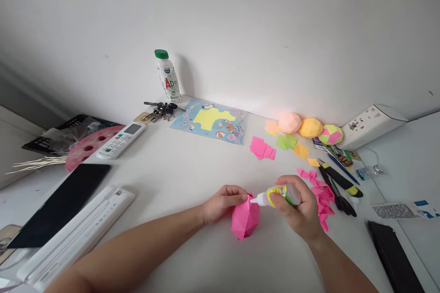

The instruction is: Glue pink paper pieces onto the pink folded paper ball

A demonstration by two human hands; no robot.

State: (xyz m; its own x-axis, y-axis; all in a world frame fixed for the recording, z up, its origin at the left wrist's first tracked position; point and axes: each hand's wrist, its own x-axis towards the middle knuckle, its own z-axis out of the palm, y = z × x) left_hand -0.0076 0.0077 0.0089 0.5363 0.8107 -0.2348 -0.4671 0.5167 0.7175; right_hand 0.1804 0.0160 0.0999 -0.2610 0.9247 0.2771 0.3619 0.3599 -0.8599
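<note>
Between my hands is a pink folded-paper ball, partly built, with pointed flaps along its edge. My left hand pinches its upper left edge between thumb and fingers. In my right hand a glue bottle with a yellow label lies tilted, its white nozzle touching or almost touching the ball's top edge. To the right of that hand lies a heap of folded pink paper pieces. Flat pink paper squares rest farther back on the white table.
Finished paper balls line the wall near green paper squares. A utility knife and scissors lie at right. Behind stand a white bottle and a blue booklet. A remote and black tablet are left.
</note>
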